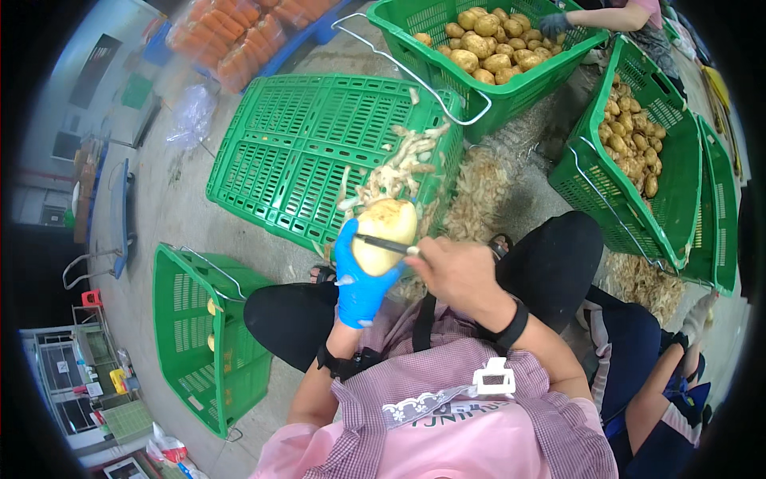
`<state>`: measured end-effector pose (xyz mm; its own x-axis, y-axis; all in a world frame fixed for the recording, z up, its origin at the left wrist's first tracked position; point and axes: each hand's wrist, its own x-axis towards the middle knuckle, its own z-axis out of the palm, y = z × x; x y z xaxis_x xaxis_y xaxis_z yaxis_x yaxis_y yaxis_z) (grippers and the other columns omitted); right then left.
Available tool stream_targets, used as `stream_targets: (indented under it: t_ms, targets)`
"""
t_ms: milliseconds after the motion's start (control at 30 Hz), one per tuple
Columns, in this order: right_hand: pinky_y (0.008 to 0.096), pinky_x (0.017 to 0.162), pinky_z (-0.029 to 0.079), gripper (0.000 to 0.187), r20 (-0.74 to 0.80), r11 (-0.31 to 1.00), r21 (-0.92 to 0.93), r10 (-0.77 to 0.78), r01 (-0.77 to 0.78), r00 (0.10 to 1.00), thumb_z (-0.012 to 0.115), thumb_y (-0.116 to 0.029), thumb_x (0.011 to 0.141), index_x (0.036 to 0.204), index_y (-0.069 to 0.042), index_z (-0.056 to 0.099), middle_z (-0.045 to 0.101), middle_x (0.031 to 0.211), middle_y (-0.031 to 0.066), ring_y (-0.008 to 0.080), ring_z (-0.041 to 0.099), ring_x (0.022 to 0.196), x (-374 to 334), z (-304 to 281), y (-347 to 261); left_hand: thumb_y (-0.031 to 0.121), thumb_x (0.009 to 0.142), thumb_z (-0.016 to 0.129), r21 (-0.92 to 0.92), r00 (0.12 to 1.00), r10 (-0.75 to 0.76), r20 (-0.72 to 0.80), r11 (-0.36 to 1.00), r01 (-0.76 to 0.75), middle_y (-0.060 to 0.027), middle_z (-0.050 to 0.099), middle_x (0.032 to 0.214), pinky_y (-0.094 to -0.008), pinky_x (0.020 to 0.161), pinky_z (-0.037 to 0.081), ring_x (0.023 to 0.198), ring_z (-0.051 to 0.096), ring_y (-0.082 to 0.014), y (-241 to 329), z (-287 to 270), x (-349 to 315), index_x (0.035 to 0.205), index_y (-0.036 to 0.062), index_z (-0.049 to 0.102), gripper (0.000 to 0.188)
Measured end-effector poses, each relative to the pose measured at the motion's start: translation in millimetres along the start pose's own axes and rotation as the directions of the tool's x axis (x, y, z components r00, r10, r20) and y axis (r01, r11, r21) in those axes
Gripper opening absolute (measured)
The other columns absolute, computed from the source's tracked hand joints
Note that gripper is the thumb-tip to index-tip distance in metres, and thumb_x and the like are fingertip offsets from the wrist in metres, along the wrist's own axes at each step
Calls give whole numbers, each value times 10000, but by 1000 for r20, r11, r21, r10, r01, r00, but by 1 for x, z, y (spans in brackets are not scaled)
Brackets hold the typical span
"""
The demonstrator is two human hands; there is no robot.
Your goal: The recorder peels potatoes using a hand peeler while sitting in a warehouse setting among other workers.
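Observation:
My left hand [361, 281], in a blue glove, grips a large potato [389, 217] from its left and lower side. The potato's visible surface is pale yellow, with a browner patch at the top. In my bare right hand [461, 274] is a peeler [384, 243], its handle mostly covered by my closed fingers. The dark, slim blade lies across the front of the potato. Just beyond my hands, an overturned green crate [275, 152] carries a heap of peel strips [399, 172] at its right side.
Green crates of potatoes stand at the far side [511, 94] and right [590, 188]. Another green crate [187, 335] is at left. Peelings [479, 191] litter the floor. A co-worker's gloved hand [554, 26] reaches into the far crate; another person [638, 383] sits at right.

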<state>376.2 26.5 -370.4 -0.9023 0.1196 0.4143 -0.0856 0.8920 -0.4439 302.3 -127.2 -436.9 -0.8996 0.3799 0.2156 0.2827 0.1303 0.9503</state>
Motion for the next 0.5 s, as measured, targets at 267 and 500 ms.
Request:
stream_targets:
  t_ms: [267,500]
  targets:
    - [390,391,394,271,-7,936,-19,351,-351,936,518,-340,797,683,-97,492,512,474,102,281,534,447,3,26,48,106,550,777,110,999,46,28,993,-49,-164,360,1172,-331,870,413,1067,433,-262,15,-3,7,1212,-10,257,850]
    - [440,547,435,331,200,862,117,467,-494,862,454,-387,815,779,-72,547,575,624,159,341,568,608,8,29,51,112,551,778,78,989,71,128,994,-82,-168,377,1174,-341,860,422,1061,446,-250,9,-7,14,1236,-10,226,888]
